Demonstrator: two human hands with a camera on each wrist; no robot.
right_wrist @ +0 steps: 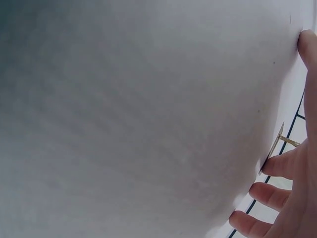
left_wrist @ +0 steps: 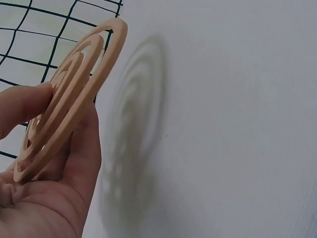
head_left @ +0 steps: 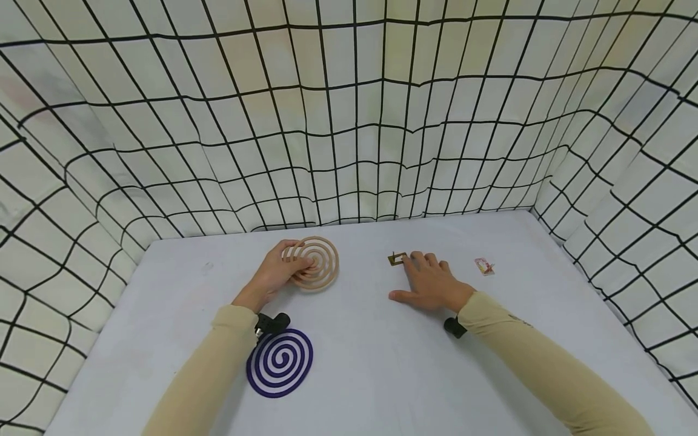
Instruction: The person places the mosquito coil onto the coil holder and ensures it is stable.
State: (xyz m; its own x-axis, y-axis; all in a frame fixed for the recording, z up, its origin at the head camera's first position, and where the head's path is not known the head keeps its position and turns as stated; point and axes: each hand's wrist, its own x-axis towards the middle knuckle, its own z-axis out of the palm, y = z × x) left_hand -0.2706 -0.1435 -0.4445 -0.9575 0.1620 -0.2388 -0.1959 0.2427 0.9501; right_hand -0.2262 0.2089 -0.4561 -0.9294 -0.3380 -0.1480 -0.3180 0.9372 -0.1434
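Observation:
My left hand [head_left: 271, 272] holds a tan mosquito coil [head_left: 319, 264], thumb on its near face and fingers behind. In the left wrist view the coil [left_wrist: 74, 119] is tilted and raised off the white surface, where its shadow falls. My right hand [head_left: 431, 284] lies palm down with its fingers spread. Its index fingertip touches the edge of a small gold-coloured metal coil stand [head_left: 394, 260], which has an upright prong. In the right wrist view the stand [right_wrist: 276, 141] appears edge-on beside the fingertips.
A dark purple mosquito coil [head_left: 280, 360] lies flat near the left forearm. Right of my right hand sits a small red-and-white piece [head_left: 483, 266] with a raised prong. Black netting [head_left: 354, 127] over white walls surrounds the white table [head_left: 371, 375] at the back and sides.

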